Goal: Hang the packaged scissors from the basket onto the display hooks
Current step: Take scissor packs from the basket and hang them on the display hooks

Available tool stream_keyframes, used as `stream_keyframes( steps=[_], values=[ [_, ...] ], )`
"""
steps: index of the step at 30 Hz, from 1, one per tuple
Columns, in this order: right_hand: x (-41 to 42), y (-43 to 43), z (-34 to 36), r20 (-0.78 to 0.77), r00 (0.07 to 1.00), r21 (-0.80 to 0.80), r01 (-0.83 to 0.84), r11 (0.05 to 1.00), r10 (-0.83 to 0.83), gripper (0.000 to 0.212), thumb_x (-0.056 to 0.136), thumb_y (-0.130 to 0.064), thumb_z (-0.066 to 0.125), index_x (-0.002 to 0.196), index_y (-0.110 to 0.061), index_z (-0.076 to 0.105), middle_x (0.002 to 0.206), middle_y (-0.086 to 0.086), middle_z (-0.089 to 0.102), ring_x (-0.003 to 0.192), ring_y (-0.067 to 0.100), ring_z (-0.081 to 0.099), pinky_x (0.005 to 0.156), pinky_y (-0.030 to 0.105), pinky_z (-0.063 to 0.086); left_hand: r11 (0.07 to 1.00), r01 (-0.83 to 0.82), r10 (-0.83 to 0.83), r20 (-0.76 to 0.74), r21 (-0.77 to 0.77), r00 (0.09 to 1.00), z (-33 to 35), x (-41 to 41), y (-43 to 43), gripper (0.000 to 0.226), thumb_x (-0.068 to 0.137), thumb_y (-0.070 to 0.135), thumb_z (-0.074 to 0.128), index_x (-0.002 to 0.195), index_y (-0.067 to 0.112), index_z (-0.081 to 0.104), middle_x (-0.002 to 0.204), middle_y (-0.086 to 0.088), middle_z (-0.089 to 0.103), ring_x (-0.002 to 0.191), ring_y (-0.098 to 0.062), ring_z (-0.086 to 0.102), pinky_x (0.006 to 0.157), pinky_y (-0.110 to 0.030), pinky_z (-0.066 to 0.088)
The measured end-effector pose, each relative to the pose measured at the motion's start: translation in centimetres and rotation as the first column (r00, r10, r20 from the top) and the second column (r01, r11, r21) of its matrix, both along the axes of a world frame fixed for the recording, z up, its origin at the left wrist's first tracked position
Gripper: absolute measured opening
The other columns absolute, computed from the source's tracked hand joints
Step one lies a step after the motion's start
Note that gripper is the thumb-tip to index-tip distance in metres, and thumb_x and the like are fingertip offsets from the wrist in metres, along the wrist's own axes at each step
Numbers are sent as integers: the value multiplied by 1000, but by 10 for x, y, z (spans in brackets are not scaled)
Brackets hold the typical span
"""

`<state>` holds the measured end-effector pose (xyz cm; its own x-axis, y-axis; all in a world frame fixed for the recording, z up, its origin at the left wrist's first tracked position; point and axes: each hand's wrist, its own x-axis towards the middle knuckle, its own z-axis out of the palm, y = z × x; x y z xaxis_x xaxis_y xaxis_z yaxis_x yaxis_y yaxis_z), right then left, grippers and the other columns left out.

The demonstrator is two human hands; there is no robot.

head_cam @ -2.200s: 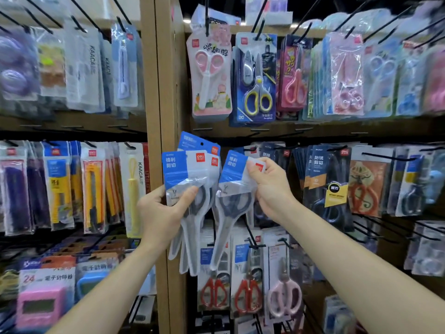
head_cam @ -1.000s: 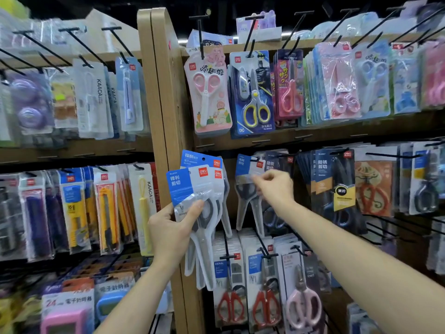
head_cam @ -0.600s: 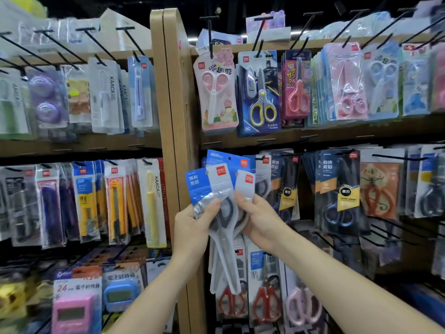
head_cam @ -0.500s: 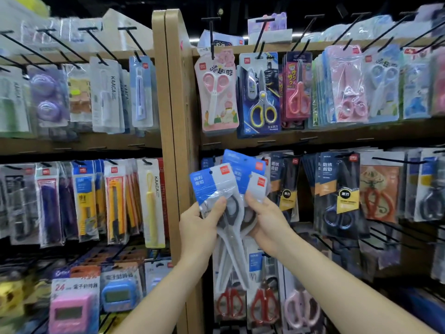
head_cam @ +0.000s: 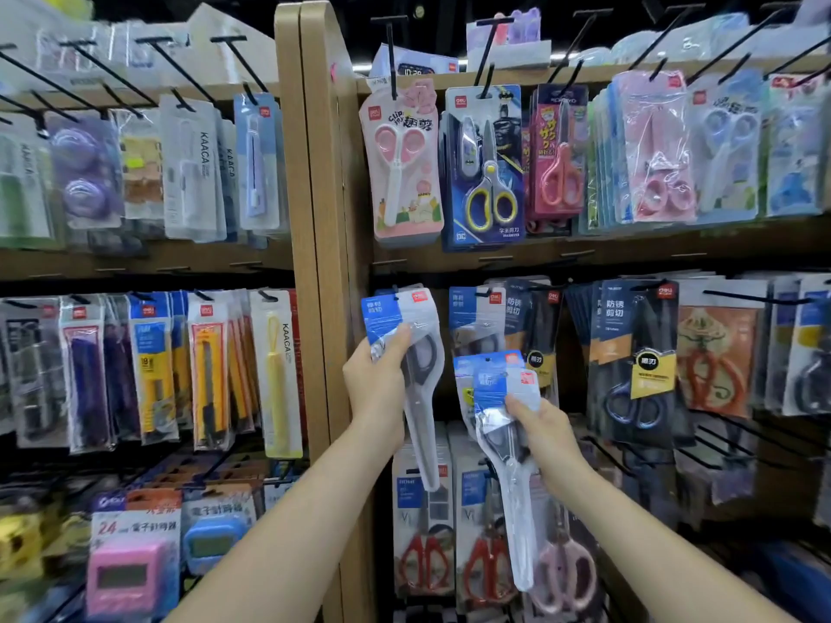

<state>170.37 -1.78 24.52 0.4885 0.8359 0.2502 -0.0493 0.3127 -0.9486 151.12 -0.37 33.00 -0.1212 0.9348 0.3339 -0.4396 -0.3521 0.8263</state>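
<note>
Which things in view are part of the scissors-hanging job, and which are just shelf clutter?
Job: left hand holding one scissors pack; right hand holding spare packs; matching hung pack.
Clutter: box cutters; pink scissors; red scissors; pink timer.

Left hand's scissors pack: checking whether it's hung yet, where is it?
Head view, left of centre: the left hand holds the scissors pack beside the wooden post, just left of the hung blue-topped packs.

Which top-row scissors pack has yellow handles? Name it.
The dark blue pack, second from left: its scissors have yellow handle loops. The pale pink pack left of it and the red-labelled pack right of it hold pink scissors.
</note>
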Motion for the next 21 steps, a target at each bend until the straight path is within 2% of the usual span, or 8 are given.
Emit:
stream_keyframes(
  steps=[3, 4, 6, 9, 12, 14, 18, 21],
  values=[
    [-2, 4, -2, 44, 998, -4, 40, 999, -39, 11, 101, -15, 63, 98, -22, 71, 92, -6, 77, 78, 5, 73, 63, 16, 54, 998, 26, -23, 57, -60, 998, 9, 5, 5, 10, 92, 26, 77, 102, 22, 76, 100, 0, 80, 98, -19, 75, 90, -39, 60],
    [-1, 6, -4, 68, 997, -3, 47, 999, -46, 9, 101, -17, 63, 99, -21, 71, 92, -8, 76, 75, 2, 72, 61, 14, 52, 997, 28, -23, 67, -69, 997, 10, 6, 6, 8, 91, 25, 78, 98, 21, 77, 97, -1, 80, 94, -18, 76, 87, -37, 61],
    [-2, 9, -7, 124, 991, 6, 56, 998, -56, 9, 101, -21, 65, 106, -18, 72, 97, -6, 77, 81, 4, 73, 67, 19, 54, 998, 13, -10, 51, -58, 999, 12, 6, 9, 5, 89, 23, 81, 93, 20, 78, 92, 0, 81, 89, -17, 76, 83, -36, 61],
    [-5, 13, -10, 201, 977, 15, 71, 997, -73, 15, 100, -24, 65, 108, -14, 73, 101, 0, 78, 91, 14, 74, 80, 31, 57, 1000, 3, -3, -6, 6, 1000, 8, 4, 9, 5, 89, 18, 79, 91, 23, 78, 89, 5, 80, 92, -17, 76, 82, -36, 61],
    [-11, 15, -9, 250, 967, 30, 49, 998, -55, 10, 101, -22, 64, 101, -16, 73, 96, 0, 78, 87, 14, 72, 73, 23, 54, 1000, 26, -25, -28, 6, 999, 3, 1, 9, 13, 91, 10, 76, 94, 23, 76, 93, 1, 80, 90, -19, 75, 83, -40, 60],
    [-15, 16, -10, 240, 970, 27, 39, 999, -44, 10, 101, -22, 64, 102, -17, 72, 97, -1, 78, 89, 14, 73, 77, 26, 55, 999, 32, -32, -50, -9, 998, 2, -2, 8, 14, 91, 9, 75, 97, 21, 75, 93, 0, 80, 88, -19, 76, 77, -38, 60],
    [-14, 16, -10, 213, 976, 32, 38, 999, -45, 10, 101, -24, 64, 104, -19, 71, 98, -4, 77, 90, 10, 72, 78, 27, 56, 999, 21, -23, -60, -47, 998, 5, -6, 3, 3, 93, 22, 77, 97, 21, 77, 89, 3, 80, 86, -16, 76, 69, -30, 58],
    [-15, 13, -6, 206, 978, 48, -3, 999, -7, 10, 102, -23, 63, 107, -20, 71, 99, -5, 78, 89, 8, 73, 73, 20, 56, 997, 17, -20, -38, -82, 999, 7, -5, 0, 7, 93, 27, 77, 94, 20, 78, 93, -2, 81, 95, -24, 77, 84, -39, 62]
  ],
)
